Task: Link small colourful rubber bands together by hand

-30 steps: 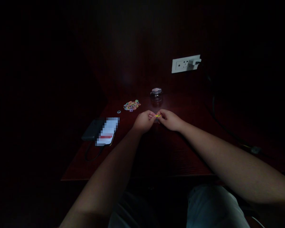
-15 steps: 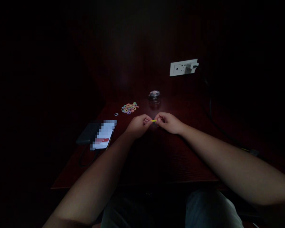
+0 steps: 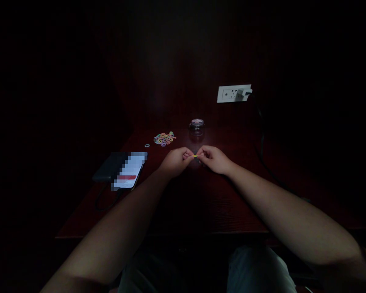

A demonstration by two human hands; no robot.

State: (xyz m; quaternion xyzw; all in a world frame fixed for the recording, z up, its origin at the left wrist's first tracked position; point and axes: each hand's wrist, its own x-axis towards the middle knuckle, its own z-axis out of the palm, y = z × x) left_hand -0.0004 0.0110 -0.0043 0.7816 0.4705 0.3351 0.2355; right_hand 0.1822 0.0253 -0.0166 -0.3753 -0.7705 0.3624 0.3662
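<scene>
Between my two hands is a small yellow hair tie [image 3: 195, 156], with only a short strip of it showing. My left hand [image 3: 177, 161] pinches one end, its fingers curled in. The other end is pinched by my right hand [image 3: 214, 158] between thumb and forefinger. Beyond my left hand lies a loose pile of small coloured hair ties [image 3: 164, 139]. A single pale blue hair tie [image 3: 147, 145] sits apart, to the left of the pile. Past my fingertips stands a clear lidded jar [image 3: 197, 125].
A lit phone [image 3: 129, 171] lies at the left beside a dark flat box [image 3: 105, 167], with a cable near them. On the back wall is a white socket plate [image 3: 227, 94] with a plug in it. Its dark cable [image 3: 262, 138] runs down the right side of the dark red table [image 3: 201, 211].
My hands have come slightly closer together, and less of the yellow hair tie shows between them. The camera view has shifted a little.
</scene>
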